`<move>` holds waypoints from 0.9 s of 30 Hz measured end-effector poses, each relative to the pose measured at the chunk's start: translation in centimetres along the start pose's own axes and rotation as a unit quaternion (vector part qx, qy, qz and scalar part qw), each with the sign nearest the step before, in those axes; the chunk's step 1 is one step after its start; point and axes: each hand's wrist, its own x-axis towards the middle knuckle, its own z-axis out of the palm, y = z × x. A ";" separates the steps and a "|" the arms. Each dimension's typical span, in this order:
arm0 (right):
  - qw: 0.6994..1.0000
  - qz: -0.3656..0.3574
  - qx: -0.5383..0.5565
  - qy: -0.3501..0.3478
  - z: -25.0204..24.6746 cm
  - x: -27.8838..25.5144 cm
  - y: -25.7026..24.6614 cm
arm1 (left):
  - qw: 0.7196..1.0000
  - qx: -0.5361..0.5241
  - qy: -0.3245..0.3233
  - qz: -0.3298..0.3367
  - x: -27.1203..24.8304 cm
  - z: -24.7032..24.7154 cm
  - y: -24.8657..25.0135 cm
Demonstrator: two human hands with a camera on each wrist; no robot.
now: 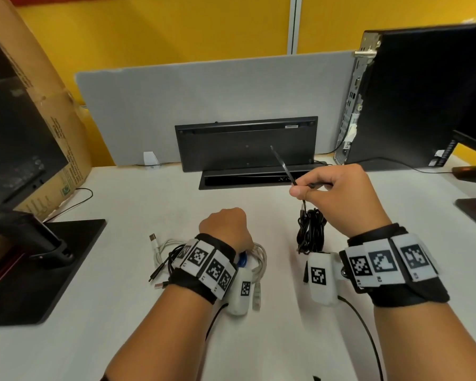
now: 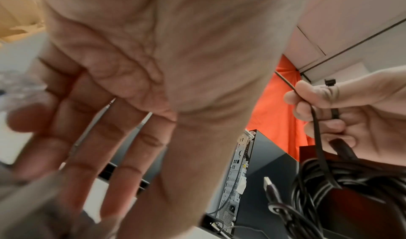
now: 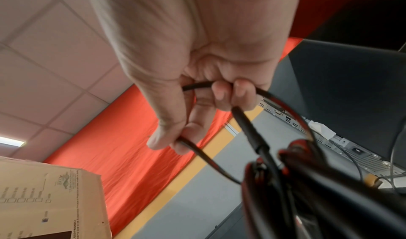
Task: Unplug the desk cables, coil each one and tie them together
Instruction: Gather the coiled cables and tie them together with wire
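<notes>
Nearest the viewer, the left hand (image 1: 226, 225) hovers over a loose pile of white and black cables (image 1: 254, 259) on the white desk (image 1: 121, 339); the wrist view shows its fingers (image 2: 72, 138) spread and holding nothing. Beside it, raised, the right hand (image 1: 341, 196) is curled around a black zip tie (image 1: 282, 165) looped through a coiled black cable (image 1: 312, 231) that hangs from it, a USB plug (image 2: 269, 184) dangling free. Behind stand an upturned keyboard (image 1: 246, 143), a grey partition (image 1: 215, 86) and, at right, a computer tower (image 1: 412, 100).
</notes>
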 end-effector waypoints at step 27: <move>0.993 -0.002 -0.085 -0.081 0.2 0.2 -0.8 | 0.758 -0.538 0.315 0.191 -3.0 -4.4 1.8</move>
